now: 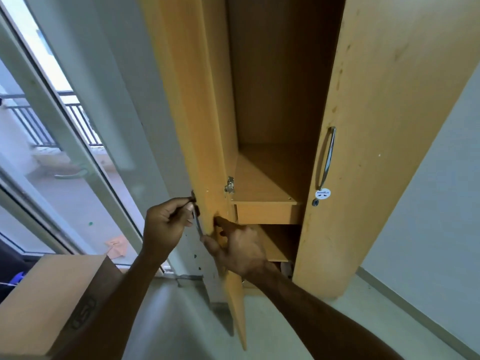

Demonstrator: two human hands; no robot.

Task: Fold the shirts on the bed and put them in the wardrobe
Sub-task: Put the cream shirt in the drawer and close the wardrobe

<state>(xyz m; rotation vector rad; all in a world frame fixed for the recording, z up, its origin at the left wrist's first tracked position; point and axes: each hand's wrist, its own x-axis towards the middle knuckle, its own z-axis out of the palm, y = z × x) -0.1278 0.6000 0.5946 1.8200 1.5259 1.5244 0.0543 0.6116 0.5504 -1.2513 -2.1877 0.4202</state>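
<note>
A tall light-wood wardrobe stands in front of me, its left door swung open edge-on to me. My left hand pinches a small dark key or knob on the door's outer face, beside its metal handle. My right hand grips the door's edge from the inner side, thumb against the wood. Inside, a bare wooden shelf shows with a lower compartment beneath it. The right door is closed, with a curved metal handle. No shirts or bed are in view.
A cardboard box sits at lower left beside my left forearm. A glass balcony door with railings beyond fills the left side. A pale wall and light floor lie to the right and below.
</note>
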